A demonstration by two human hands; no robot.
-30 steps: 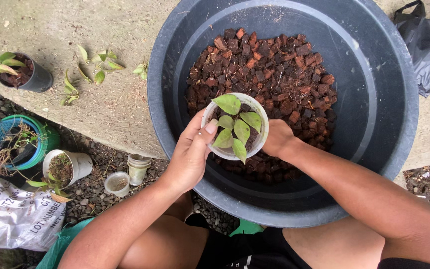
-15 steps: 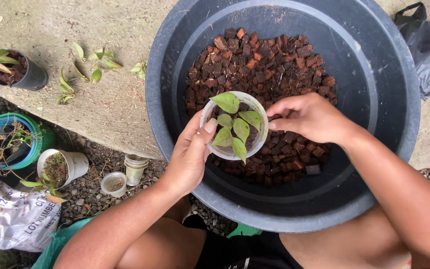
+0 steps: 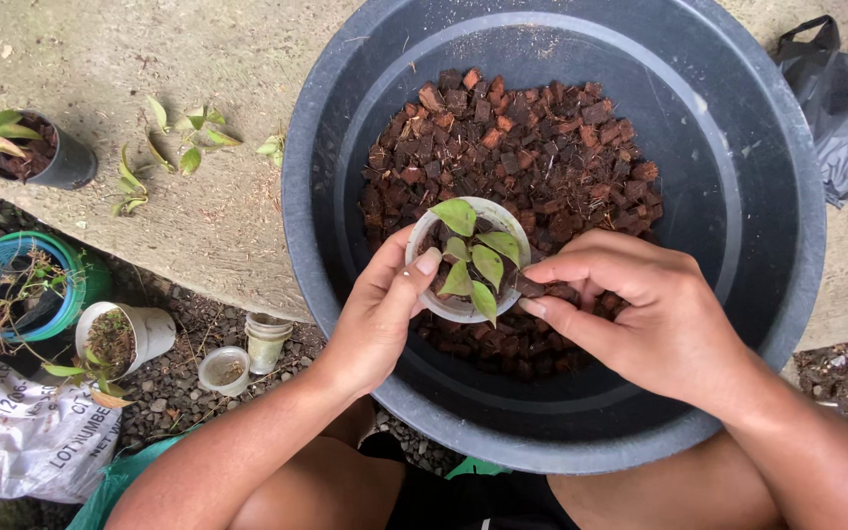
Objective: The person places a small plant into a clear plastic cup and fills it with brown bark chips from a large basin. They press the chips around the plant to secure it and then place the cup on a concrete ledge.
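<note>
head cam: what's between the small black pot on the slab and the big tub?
Loose green seedlings lie on the bare concrete slab between the small black pot and the big black tub, in the head view. Nothing else sits there.

white pot (image 3: 449, 306), green leaves (image 3: 488, 265), reddish-brown bark chips (image 3: 542, 147), dark grey tub (image 3: 738, 147)

Bare forearms, bare knees, dark shorts, no sleeves

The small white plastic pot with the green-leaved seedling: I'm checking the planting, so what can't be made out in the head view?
- Small white plastic pot: base and left wall hidden by the left hand.
- Seedling's green leaves: stem base hidden beneath them.
- Brown bark chip: mostly covered by the right hand.
- Large dark plastic tub: top rim cut off.
</note>
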